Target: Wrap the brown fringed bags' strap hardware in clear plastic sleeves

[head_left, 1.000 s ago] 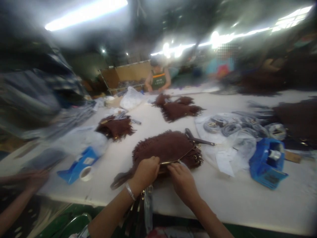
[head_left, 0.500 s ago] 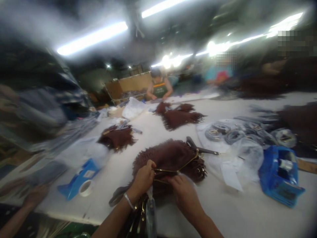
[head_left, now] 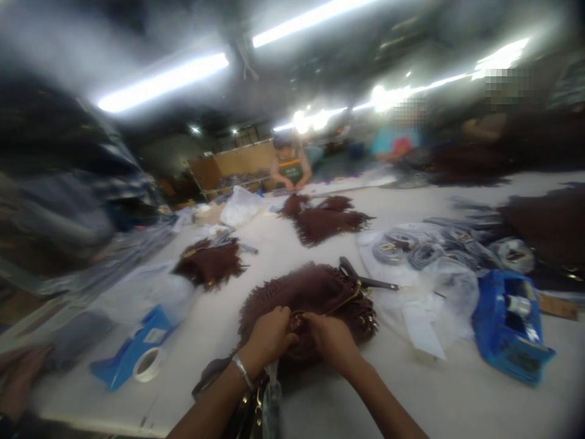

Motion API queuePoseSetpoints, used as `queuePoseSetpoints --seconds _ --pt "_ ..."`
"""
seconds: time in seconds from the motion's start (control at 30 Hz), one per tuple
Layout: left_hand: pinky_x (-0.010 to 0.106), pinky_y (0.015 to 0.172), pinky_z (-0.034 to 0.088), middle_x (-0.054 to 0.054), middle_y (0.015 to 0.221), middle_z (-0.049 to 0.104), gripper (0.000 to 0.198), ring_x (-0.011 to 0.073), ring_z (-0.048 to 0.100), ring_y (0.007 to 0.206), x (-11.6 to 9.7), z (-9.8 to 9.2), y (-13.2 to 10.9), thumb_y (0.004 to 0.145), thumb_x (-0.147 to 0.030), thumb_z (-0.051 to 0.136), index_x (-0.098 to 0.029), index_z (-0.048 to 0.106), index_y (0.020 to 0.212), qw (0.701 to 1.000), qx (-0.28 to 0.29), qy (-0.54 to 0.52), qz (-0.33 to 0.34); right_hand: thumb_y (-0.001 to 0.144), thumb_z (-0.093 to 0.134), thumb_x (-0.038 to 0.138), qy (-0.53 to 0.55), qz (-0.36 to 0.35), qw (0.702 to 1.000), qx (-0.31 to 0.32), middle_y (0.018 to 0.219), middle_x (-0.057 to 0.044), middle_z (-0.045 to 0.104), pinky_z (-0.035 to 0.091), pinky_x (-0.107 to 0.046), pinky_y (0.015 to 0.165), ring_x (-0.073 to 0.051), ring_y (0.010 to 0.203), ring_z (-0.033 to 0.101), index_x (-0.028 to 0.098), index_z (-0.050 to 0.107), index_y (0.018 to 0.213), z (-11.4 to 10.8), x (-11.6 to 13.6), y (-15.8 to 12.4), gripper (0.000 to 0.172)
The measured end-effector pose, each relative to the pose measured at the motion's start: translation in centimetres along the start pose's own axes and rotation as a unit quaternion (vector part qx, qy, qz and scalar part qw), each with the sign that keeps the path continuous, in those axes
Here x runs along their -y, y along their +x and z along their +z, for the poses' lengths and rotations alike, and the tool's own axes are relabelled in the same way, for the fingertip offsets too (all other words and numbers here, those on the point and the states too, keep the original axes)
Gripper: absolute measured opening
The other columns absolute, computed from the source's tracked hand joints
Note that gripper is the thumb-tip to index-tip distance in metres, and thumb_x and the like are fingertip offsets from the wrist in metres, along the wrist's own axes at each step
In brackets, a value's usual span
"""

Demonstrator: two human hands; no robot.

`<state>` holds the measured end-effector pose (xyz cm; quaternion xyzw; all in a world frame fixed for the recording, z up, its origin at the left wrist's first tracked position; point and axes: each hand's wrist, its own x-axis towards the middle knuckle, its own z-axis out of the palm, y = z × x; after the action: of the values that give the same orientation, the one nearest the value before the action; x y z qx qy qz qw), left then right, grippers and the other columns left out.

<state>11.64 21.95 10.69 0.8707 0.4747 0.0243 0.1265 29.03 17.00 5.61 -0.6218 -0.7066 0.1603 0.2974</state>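
Observation:
A dark brown fringed handbag (head_left: 306,285) with gold-coloured trim lies in front of me on the white table. At its near side, my left hand (head_left: 269,335), with a bracelet on the wrist, has its fingers curled on the bag's edge. My right hand (head_left: 333,342) grips the same edge just to the right, the two thumbs and fingertips close together. What exactly is pinched between the fingertips is partly hidden. A dark strap (head_left: 372,281) extends from the bag's right side. Below my left hand hang a plastic-wrapped strap (head_left: 273,396) and gold metal fittings.
Left of the bag stand a blue tape dispenser (head_left: 132,350) and a tape roll (head_left: 148,364). A blue box (head_left: 507,332) and wrapped straps (head_left: 429,247) are to the right. More brown fringed pieces (head_left: 326,224) lie beyond. Another person's hand (head_left: 21,378) is at far left.
My left hand has moved down the bag's edge and both hands have come closer together. The gold-edged opening between them is now mostly covered. The view has shifted slightly.

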Motion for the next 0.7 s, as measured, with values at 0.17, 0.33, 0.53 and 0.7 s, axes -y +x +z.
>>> queuePoseSetpoints --seconds 0.17,0.33,0.53,0.7 --pt "0.035 0.081 0.041 0.005 0.090 0.063 0.012 0.0243 0.059 0.091 0.8 -0.4 1.9 0.075 -0.015 0.057 -0.020 0.053 0.085 0.999 -0.006 -0.050 0.012 0.090 0.044 0.017 0.077 0.029 0.996 -0.029 0.089 0.000 0.074 0.045 -0.023 0.069 -0.017 0.081 0.071 0.028 0.062 0.107 -0.4 -0.7 0.0 0.027" --pt "0.026 0.065 0.041 -0.001 0.079 0.064 0.016 0.0169 0.059 0.075 3.4 -0.1 4.0 0.069 -0.012 0.060 -0.019 0.055 0.083 0.986 0.019 -0.164 0.005 0.088 0.045 0.017 0.095 0.034 0.993 -0.058 0.085 0.001 0.071 0.044 -0.023 0.068 -0.017 0.079 0.068 0.026 0.061 0.098 0.0 -0.9 -0.2 0.021" --pt "0.025 0.067 0.043 -0.003 0.076 0.062 0.022 0.0143 0.058 0.071 4.0 0.4 3.8 0.072 -0.010 0.052 -0.019 0.053 0.092 0.962 0.024 -0.271 0.029 0.087 0.055 0.023 0.033 0.056 0.994 -0.087 0.092 -0.001 0.068 0.044 -0.026 0.072 -0.019 0.084 0.066 0.025 0.063 0.095 1.2 0.8 -0.1 0.011" --pt "0.026 0.069 0.043 -0.003 0.078 0.062 0.027 0.0149 0.058 0.073 3.9 0.0 3.0 0.076 -0.013 0.049 -0.021 0.054 0.101 0.943 0.023 -0.328 0.041 0.086 0.059 0.023 -0.041 0.090 0.991 -0.092 0.087 -0.002 0.064 0.043 -0.026 0.069 -0.019 0.079 0.064 0.023 0.060 0.087 1.8 2.1 0.1 0.001"
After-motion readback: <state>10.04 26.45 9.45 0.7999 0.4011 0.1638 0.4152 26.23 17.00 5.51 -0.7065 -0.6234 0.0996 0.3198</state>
